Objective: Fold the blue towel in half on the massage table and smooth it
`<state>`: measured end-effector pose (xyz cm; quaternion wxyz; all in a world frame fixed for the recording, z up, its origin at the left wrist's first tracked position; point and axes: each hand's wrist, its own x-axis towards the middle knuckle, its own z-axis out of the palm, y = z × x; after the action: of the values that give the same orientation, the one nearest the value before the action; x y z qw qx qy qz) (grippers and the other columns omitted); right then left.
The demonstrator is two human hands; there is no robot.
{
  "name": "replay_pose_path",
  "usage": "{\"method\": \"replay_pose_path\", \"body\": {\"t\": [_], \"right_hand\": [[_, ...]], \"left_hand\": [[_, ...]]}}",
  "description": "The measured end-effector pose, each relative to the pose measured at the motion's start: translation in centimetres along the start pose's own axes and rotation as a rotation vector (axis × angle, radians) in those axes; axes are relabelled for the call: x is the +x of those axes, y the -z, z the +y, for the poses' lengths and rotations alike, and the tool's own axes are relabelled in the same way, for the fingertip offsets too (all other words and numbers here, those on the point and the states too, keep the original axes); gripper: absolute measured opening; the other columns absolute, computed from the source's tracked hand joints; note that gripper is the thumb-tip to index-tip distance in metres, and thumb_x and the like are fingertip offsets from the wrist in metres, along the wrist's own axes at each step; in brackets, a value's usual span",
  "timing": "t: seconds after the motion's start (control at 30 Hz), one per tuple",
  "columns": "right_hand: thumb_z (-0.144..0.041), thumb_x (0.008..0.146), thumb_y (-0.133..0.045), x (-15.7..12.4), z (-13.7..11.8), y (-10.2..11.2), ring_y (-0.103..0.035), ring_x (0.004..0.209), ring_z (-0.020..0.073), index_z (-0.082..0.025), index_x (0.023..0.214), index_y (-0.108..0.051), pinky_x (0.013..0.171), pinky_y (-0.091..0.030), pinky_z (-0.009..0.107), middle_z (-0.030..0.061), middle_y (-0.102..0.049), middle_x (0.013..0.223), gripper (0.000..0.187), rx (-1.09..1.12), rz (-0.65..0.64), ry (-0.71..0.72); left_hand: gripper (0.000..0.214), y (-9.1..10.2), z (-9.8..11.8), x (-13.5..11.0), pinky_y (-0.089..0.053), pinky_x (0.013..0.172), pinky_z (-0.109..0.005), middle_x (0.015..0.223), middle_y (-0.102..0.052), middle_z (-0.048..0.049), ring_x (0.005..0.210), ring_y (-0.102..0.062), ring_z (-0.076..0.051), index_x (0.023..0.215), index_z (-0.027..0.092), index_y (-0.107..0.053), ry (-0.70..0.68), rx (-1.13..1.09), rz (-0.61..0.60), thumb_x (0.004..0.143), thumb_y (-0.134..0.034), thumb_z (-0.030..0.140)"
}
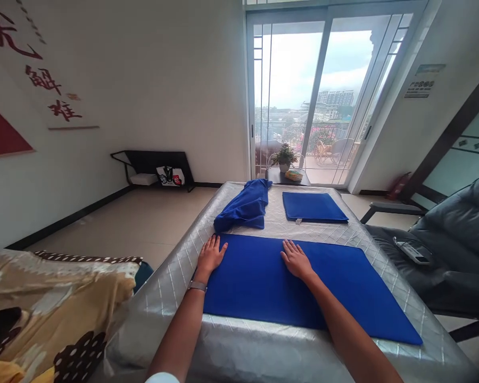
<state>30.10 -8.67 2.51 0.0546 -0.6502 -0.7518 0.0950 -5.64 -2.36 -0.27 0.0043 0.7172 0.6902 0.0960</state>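
A large blue cloth (263,287) lies spread flat across a table with a silver quilted cover (171,287). My left hand (210,256) rests flat and open on the cloth's far left corner, with a watch on the wrist. My right hand (296,259) lies flat and open on the cloth near its far edge, fingers spread. Beyond my hands, a crumpled blue cloth (244,208) sits at the far left of the table. A small folded blue cloth (312,207) lies flat at the far right.
A grey massage chair (455,239) with a remote (413,251) stands at the right. A patterned yellow fabric (43,314) lies at the lower left. A glass sliding door (323,96), a potted plant (284,157) and a black rack (155,167) are beyond the table.
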Motion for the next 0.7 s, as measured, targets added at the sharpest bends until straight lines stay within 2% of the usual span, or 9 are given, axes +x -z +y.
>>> {"method": "replay_pose_path", "body": {"t": [0.1,0.3,0.37,0.43,0.53,0.63,0.7], "right_hand": [[-0.047,0.105,-0.016,-1.0,3.8,0.1,-0.014,0.155,0.0179,-0.017,0.161,-0.024,0.126,-0.009,0.040,0.0036,-0.022,0.167,0.064,-0.038,0.011,-0.045],[-0.041,0.103,-0.018,-4.6,15.8,1.4,-0.018,0.154,0.0201,-0.011,0.159,-0.026,0.126,-0.012,0.041,0.0081,-0.024,0.167,0.064,-0.151,0.068,-0.319],[-0.041,0.103,-0.017,-5.5,18.8,1.5,-0.018,0.154,0.0219,-0.010,0.159,-0.025,0.125,-0.013,0.044,0.0097,-0.024,0.167,0.066,-0.155,0.094,-0.413],[-0.043,0.103,-0.016,-6.0,20.5,1.5,-0.017,0.154,0.0235,-0.010,0.160,-0.023,0.125,-0.014,0.046,0.0101,-0.022,0.167,0.067,-0.139,0.102,-0.479],[-0.045,0.103,-0.014,-6.1,21.3,1.6,-0.017,0.154,0.0246,-0.011,0.161,-0.021,0.125,-0.014,0.048,0.0092,-0.020,0.168,0.068,-0.111,0.089,-0.521],[-0.045,0.102,-0.012,-6.1,21.6,2.0,-0.018,0.154,0.0257,-0.011,0.161,-0.022,0.124,-0.015,0.048,0.0087,-0.020,0.168,0.069,-0.086,0.094,-0.559],[-0.045,0.101,-0.012,-6.3,22.0,2.3,-0.018,0.154,0.0261,-0.009,0.160,-0.023,0.124,-0.015,0.047,0.0095,-0.021,0.168,0.070,-0.067,0.105,-0.574]], "left_hand": [[0.075,-0.3,-0.2,0.1,-0.019,0.124,-0.045,0.163,-0.029,-0.0178,0.152,-0.024,-0.028,0.155,0.006,-0.033,-0.009,0.003,0.000,0.104,-0.017,0.057],[0.074,-0.4,-0.6,0.2,-0.022,0.123,-0.046,0.163,-0.030,-0.0167,0.152,-0.025,-0.028,0.156,0.007,-0.034,-0.008,0.010,0.001,0.104,-0.017,0.057],[0.074,-0.4,-0.5,0.1,-0.023,0.123,-0.047,0.163,-0.031,-0.0167,0.152,-0.026,-0.028,0.156,0.007,-0.033,-0.002,0.015,-0.007,0.103,-0.017,0.057],[0.075,-0.4,-0.4,0.0,-0.023,0.123,-0.047,0.163,-0.031,-0.0170,0.152,-0.026,-0.029,0.156,0.007,-0.033,-0.001,0.030,-0.007,0.103,-0.017,0.057],[0.075,-0.3,-0.5,0.1,-0.023,0.123,-0.047,0.164,-0.029,-0.0170,0.152,-0.026,-0.029,0.157,0.007,-0.031,-0.004,0.071,-0.007,0.103,-0.016,0.057],[0.076,0.3,-1.0,0.6,-0.025,0.122,-0.047,0.164,-0.027,-0.0174,0.152,-0.026,-0.029,0.157,0.006,-0.030,-0.005,0.107,-0.085,0.103,-0.017,0.058],[0.077,1.2,-1.1,1.2,-0.027,0.120,-0.049,0.162,-0.031,-0.0186,0.150,-0.030,-0.031,0.156,0.007,-0.032,-0.002,0.131,-0.156,0.102,-0.019,0.060]]}}
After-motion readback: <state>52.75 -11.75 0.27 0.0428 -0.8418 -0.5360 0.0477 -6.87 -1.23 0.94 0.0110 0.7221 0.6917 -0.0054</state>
